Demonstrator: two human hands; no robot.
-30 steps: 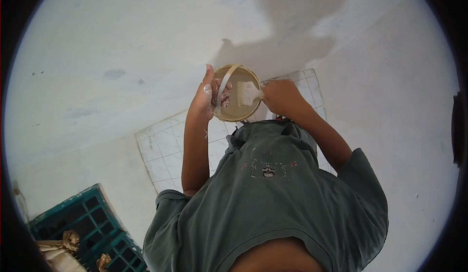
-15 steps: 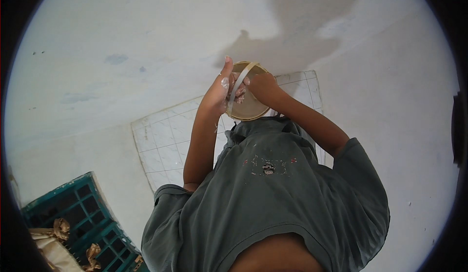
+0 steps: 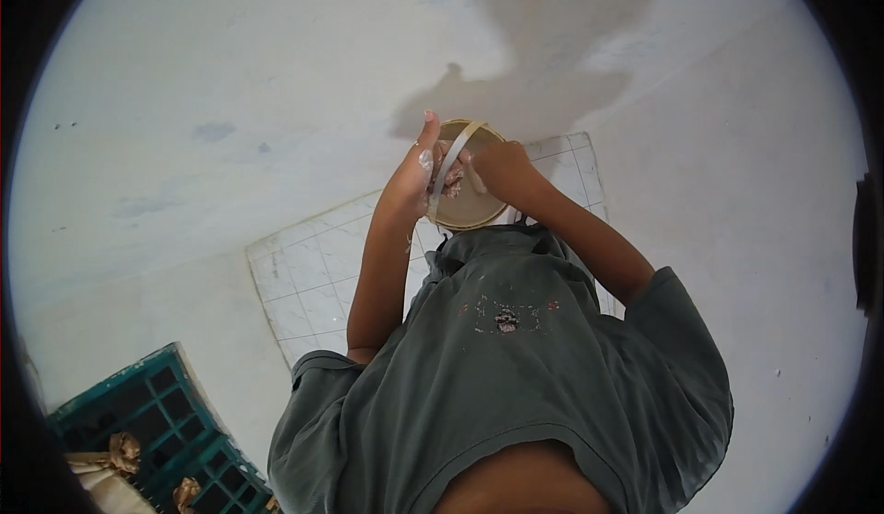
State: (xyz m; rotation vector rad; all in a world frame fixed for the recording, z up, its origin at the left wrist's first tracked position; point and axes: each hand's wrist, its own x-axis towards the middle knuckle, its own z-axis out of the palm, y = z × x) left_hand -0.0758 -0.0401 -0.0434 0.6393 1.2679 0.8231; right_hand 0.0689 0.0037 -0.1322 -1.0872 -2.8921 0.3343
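A round bucket (image 3: 471, 208) with a yellowish rim is in front of my body, its pale strap handle (image 3: 448, 159) crossing the opening. At its left side, my left hand (image 3: 425, 169) grips the bucket, thumb pointing up and bent fingers inside beneath the handle. White paste is smeared over that thumb's base and the fingers. From the right, my right hand (image 3: 502, 169) reaches over the rim with its fingers curled toward the left hand's fingers. Whatever lies in its grasp is hidden. The bucket's inside looks pale grey, and its depth is hard to judge.
A pale wall (image 3: 230, 81) with bluish-grey patches fills the far side and bears my shadow (image 3: 543, 91). White floor tiles (image 3: 304, 275) lie below. A green window grille (image 3: 157, 404) with knotted cream cloth (image 3: 120, 454) is at the lower left.
My right hand has shifted slightly within the bucket opening, and a pale streak or finger now shows below it. The left hand keeps its hold. The view has tilted a little.
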